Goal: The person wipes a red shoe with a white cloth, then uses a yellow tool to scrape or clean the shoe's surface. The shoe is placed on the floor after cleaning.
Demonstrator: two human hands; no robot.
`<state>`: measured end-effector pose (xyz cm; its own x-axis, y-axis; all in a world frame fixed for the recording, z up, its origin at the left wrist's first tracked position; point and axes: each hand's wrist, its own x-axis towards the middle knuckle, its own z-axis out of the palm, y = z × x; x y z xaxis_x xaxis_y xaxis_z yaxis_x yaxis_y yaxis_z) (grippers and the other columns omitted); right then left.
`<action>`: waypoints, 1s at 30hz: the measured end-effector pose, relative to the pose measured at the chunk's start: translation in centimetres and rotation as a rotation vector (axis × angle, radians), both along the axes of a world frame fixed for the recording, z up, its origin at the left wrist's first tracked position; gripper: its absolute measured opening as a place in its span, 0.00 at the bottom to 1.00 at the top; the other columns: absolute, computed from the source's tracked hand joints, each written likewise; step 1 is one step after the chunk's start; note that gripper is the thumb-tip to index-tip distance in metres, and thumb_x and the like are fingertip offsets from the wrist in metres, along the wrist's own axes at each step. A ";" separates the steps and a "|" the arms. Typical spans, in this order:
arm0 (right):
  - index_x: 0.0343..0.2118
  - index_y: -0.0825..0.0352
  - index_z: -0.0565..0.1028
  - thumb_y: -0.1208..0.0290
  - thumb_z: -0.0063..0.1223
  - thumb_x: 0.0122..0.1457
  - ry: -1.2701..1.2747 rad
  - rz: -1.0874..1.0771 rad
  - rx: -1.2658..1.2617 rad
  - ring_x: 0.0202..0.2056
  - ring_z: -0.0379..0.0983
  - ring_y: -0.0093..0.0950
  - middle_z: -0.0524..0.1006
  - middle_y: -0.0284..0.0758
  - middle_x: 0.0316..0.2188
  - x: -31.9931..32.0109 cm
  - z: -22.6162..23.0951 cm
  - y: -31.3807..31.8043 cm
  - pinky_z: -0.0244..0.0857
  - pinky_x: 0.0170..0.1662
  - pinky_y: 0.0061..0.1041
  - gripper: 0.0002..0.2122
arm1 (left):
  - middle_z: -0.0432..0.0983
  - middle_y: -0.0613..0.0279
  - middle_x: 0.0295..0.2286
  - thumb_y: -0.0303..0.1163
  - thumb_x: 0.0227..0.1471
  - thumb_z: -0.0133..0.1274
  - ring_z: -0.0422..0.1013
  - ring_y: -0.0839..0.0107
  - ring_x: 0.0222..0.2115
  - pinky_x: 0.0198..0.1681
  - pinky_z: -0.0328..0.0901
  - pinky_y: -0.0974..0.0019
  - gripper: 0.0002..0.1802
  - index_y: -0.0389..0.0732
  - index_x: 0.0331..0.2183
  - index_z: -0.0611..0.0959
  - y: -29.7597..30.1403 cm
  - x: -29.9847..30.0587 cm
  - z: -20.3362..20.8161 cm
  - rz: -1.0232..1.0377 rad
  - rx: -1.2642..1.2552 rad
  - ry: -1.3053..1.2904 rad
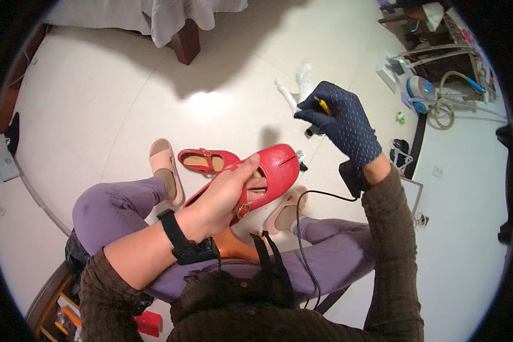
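Note:
My bare left hand (225, 196) is wrapped around a red strap shoe (279, 165), fingers inside its opening and thumb along the edge. A dark line runs across its toe, and a gold buckle sits on the strap. Its mate, another red strap shoe (202, 161), lies on the floor just beyond. Up and to the right, my right hand (339, 122) wears a dark dotted glove. Its fingers are closed on a slim yellow tool (324, 106), whose kind is mostly hidden. White crumpled material (299, 85) shows beyond the fingertips; whether they touch it I cannot tell.
My feet wear pink slippers (166, 165). An orange-brown surface (233, 245) shows between my thighs. A black cable (302, 228) hangs from my right wrist. Far off stand a cloth-draped piece of furniture with a wooden leg (187, 43) and, at right, a blue-and-white appliance (420, 88) with a hose.

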<state>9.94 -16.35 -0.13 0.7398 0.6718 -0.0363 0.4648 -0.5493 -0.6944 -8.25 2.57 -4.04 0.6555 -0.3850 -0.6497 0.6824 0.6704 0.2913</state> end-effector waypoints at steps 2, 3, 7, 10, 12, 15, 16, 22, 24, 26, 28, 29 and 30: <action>0.32 0.69 0.78 0.70 0.69 0.53 -0.204 0.106 -0.029 0.29 0.76 0.37 0.77 0.39 0.28 -2.4 1.8 -1.7 0.71 0.36 0.32 0.10 | 0.80 0.46 0.47 0.49 0.70 0.40 0.81 0.60 0.41 0.48 0.75 0.62 0.26 0.37 0.54 0.73 -0.6 0.1 0.4 0.020 -0.010 -0.037; 0.32 0.67 0.78 0.70 0.70 0.51 -0.250 0.131 -0.026 0.30 0.75 0.37 0.76 0.38 0.28 -3.4 2.5 -2.5 0.70 0.35 0.32 0.10 | 0.81 0.47 0.45 0.50 0.70 0.41 0.81 0.62 0.40 0.48 0.75 0.62 0.26 0.37 0.54 0.73 -0.8 0.2 0.7 0.036 -0.001 -0.043; 0.35 0.61 0.78 0.68 0.73 0.45 -0.249 0.108 -0.247 0.33 0.77 0.34 0.75 0.35 0.31 -7.5 3.8 -4.9 0.70 0.36 0.31 0.15 | 0.82 0.53 0.40 0.52 0.68 0.45 0.80 0.68 0.37 0.45 0.75 0.66 0.25 0.38 0.50 0.76 -1.1 0.3 1.4 0.036 0.217 -0.040; 0.35 0.59 0.78 0.72 0.71 0.46 -0.236 0.105 -0.241 0.34 0.78 0.34 0.76 0.34 0.32 -9.6 4.1 -5.4 0.72 0.36 0.31 0.14 | 0.81 0.57 0.37 0.52 0.67 0.48 0.78 0.73 0.34 0.42 0.73 0.70 0.24 0.40 0.46 0.78 -1.3 0.5 1.5 0.004 0.374 -0.138; 0.36 0.59 0.79 0.75 0.67 0.47 -0.209 0.152 -0.240 0.34 0.79 0.35 0.77 0.34 0.33 -10.7 4.1 -5.3 0.73 0.37 0.31 0.12 | 0.78 0.62 0.34 0.54 0.62 0.56 0.73 0.76 0.31 0.40 0.69 0.75 0.29 0.34 0.44 0.79 -1.7 0.4 1.5 -0.003 0.427 -0.174; 0.36 0.60 0.83 0.78 0.68 0.47 -0.146 0.233 -0.250 0.34 0.79 0.33 0.79 0.34 0.33 -11.8 3.5 -4.7 0.73 0.36 0.29 0.12 | 0.74 0.70 0.25 0.46 0.57 0.64 0.68 0.82 0.27 0.32 0.65 0.74 0.24 0.32 0.38 0.80 -2.7 0.6 1.3 0.069 0.536 -0.209; 0.35 0.60 0.83 0.77 0.68 0.47 -0.152 0.240 -0.241 0.34 0.79 0.33 0.79 0.34 0.33 -12.0 3.3 -4.5 0.73 0.36 0.29 0.11 | 0.73 0.70 0.23 0.46 0.57 0.64 0.66 0.83 0.25 0.29 0.64 0.73 0.23 0.33 0.35 0.80 -2.7 0.9 1.2 0.062 0.585 -0.235; 0.34 0.64 0.81 0.76 0.70 0.48 -0.001 0.126 -0.141 0.33 0.78 0.33 0.79 0.36 0.31 -11.4 3.6 -4.4 0.72 0.37 0.29 0.10 | 0.81 0.64 0.32 0.40 0.58 0.63 0.75 0.79 0.31 0.34 0.71 0.74 0.23 0.30 0.43 0.78 -3.1 2.4 0.7 -0.060 0.680 -0.266; 0.30 0.68 0.80 0.72 0.73 0.49 0.172 -0.086 -0.003 0.29 0.75 0.25 0.78 0.35 0.26 -10.8 3.7 -4.4 0.71 0.37 0.26 0.10 | 0.70 0.70 0.16 0.41 0.51 0.68 0.62 0.83 0.18 0.21 0.58 0.70 0.22 0.34 0.24 0.78 -3.6 2.6 0.6 0.053 0.847 -0.389; 0.26 0.68 0.78 0.61 0.74 0.51 0.038 -0.307 -0.148 0.25 0.74 0.27 0.76 0.37 0.24 -9.9 3.4 -4.4 0.70 0.32 0.26 0.16 | 0.70 0.68 0.16 0.41 0.49 0.70 0.63 0.81 0.17 0.21 0.60 0.69 0.22 0.34 0.23 0.78 -3.8 2.6 0.4 0.028 0.970 -0.468; 0.25 0.69 0.77 0.65 0.72 0.52 -0.105 -0.244 -0.139 0.23 0.72 0.26 0.75 0.37 0.21 -9.1 3.1 -4.9 0.67 0.29 0.26 0.14 | 0.71 0.66 0.15 0.41 0.47 0.70 0.64 0.79 0.17 0.22 0.61 0.67 0.22 0.33 0.23 0.78 -3.9 2.5 0.2 0.002 1.030 -0.492; 0.25 0.70 0.77 0.67 0.71 0.53 -0.088 -0.239 -0.113 0.23 0.70 0.25 0.75 0.36 0.21 -8.9 2.8 -5.2 0.65 0.29 0.25 0.13 | 0.71 0.67 0.15 0.41 0.47 0.70 0.64 0.79 0.17 0.22 0.61 0.67 0.22 0.33 0.23 0.78 -3.9 2.5 0.0 -0.001 1.036 -0.497; 0.24 0.70 0.77 0.70 0.70 0.54 -0.091 -0.201 -0.054 0.22 0.69 0.23 0.75 0.35 0.20 -8.8 2.5 -5.6 0.64 0.28 0.25 0.11 | 0.71 0.67 0.15 0.41 0.47 0.70 0.64 0.79 0.17 0.22 0.61 0.67 0.22 0.34 0.22 0.78 -3.8 2.6 -0.2 0.017 1.040 -0.511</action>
